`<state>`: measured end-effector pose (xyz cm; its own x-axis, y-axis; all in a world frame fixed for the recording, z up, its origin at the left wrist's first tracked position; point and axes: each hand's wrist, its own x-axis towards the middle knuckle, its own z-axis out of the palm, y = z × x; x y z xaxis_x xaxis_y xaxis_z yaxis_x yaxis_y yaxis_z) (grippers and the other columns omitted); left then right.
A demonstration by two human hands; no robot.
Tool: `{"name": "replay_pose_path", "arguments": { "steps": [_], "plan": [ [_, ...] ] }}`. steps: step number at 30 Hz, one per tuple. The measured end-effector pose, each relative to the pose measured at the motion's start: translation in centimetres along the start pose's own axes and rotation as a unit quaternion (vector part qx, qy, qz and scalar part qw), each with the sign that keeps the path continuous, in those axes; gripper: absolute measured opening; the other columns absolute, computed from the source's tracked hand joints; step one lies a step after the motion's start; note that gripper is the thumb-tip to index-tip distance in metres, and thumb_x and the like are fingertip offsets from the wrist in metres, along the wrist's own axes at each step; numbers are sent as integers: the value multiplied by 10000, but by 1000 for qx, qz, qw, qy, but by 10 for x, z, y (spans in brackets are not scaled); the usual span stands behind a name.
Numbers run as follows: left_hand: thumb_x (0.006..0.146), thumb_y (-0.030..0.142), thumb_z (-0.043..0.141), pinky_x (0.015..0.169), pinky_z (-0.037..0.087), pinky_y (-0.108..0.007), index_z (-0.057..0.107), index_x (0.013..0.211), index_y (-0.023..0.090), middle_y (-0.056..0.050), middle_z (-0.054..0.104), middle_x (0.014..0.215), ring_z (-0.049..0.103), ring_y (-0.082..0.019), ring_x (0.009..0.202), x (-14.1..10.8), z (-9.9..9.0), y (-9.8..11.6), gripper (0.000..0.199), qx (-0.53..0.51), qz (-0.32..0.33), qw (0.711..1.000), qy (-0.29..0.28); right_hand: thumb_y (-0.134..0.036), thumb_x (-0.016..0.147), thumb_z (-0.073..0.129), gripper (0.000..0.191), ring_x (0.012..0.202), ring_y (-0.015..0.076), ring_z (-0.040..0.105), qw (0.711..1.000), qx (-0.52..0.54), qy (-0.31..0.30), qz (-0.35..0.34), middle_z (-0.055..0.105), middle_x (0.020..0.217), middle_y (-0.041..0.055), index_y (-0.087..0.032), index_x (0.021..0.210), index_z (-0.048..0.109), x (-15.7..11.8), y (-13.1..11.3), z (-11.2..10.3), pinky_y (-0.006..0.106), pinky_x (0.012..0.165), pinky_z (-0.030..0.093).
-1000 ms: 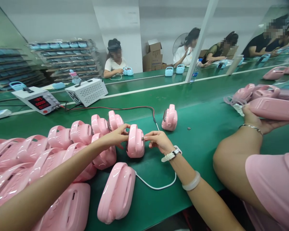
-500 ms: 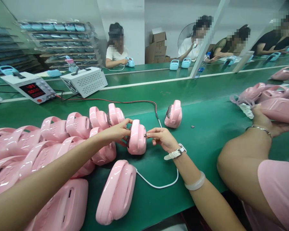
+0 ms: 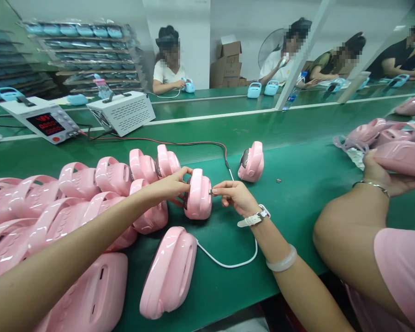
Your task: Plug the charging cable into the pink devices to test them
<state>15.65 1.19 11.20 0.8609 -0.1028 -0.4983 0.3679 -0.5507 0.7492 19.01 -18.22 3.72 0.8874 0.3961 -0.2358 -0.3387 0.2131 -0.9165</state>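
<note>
My left hand (image 3: pixel 174 186) grips a pink plastic device with a loop handle (image 3: pixel 198 198), which stands upright on the table. At the device's right side, my right hand (image 3: pixel 234 196) pinches a small dark piece (image 3: pixel 210 192) between thumb and fingertips, against a slot; how deep it sits I cannot tell. Nearer to me another pink device (image 3: pixel 169 276) lies tilted, with a white cable (image 3: pixel 224 265) running into its side. A further pink device (image 3: pixel 252 162) stands behind my right hand, and a tiny metallic piece (image 3: pixel 278 180) lies to its right.
Rows of pink devices (image 3: pixel 78 184) crowd the left of the green table (image 3: pixel 283 221). A power supply with red digits (image 3: pixel 50 124) and a grey box (image 3: pixel 124 115) stand behind them. At right, a neighbour's arm (image 3: pixel 352 216) holds a pink device. Other people sit across.
The view has shifted slightly. My hands keep their hold on the pink device and the small dark piece, which is still at the device's side.
</note>
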Motion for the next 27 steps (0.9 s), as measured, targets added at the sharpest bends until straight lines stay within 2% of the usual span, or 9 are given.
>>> {"name": "replay_pose_path", "arguments": {
  "steps": [8, 13, 18, 20, 24, 27],
  "plan": [
    [592, 374, 647, 652, 571, -310, 396, 1194, 292, -17, 597, 1035, 610, -271, 999, 0, 1, 3, 657, -6, -1, 1000, 8, -260, 452, 832, 236, 311, 41, 415, 1000, -7, -7, -29, 656, 551, 16, -127, 592, 696, 0, 2, 2, 199, 334, 258],
    [582, 374, 636, 651, 564, -298, 404, 1161, 287, -11, 600, 1020, 601, -280, 1027, -3, 2, 7, 630, 1, -5, 1000, 4, -313, 458, 847, 281, 316, 28, 363, 999, -19, -10, -46, 576, 491, -41, -143, 590, 666, -2, 4, 6, 207, 346, 257],
    [582, 403, 644, 681, 570, -324, 407, 1174, 296, -17, 603, 1066, 581, -286, 1068, -3, 2, 6, 647, 7, 4, 1000, 10, -411, 481, 859, 362, 414, 38, 387, 994, -70, 6, -81, 579, 579, -38, -145, 599, 643, 1, 11, 7, 206, 377, 271],
    [579, 414, 647, 678, 569, -327, 408, 1172, 301, -14, 603, 1069, 576, -289, 1077, -2, 2, 5, 649, 9, 5, 1000, 8, -427, 471, 867, 389, 442, 46, 399, 997, -47, -8, -66, 573, 587, -41, -150, 605, 628, 4, 13, 6, 203, 393, 288],
    [572, 430, 634, 635, 552, -299, 406, 1162, 307, -5, 609, 1036, 594, -291, 1039, 1, 1, 2, 644, 17, 0, 1000, 7, -358, 447, 892, 423, 461, 51, 430, 991, 81, -106, 27, 567, 573, -62, -169, 720, 630, 10, 14, 2, 209, 487, 375],
    [595, 415, 627, 638, 551, -289, 396, 1175, 312, -7, 605, 1063, 599, -284, 1036, 2, 0, 2, 633, 14, 2, 1000, 3, -248, 410, 904, 445, 496, 64, 482, 985, 110, -114, 61, 602, 606, -56, -170, 754, 631, 13, 12, -2, 226, 554, 410]
  ]
}}
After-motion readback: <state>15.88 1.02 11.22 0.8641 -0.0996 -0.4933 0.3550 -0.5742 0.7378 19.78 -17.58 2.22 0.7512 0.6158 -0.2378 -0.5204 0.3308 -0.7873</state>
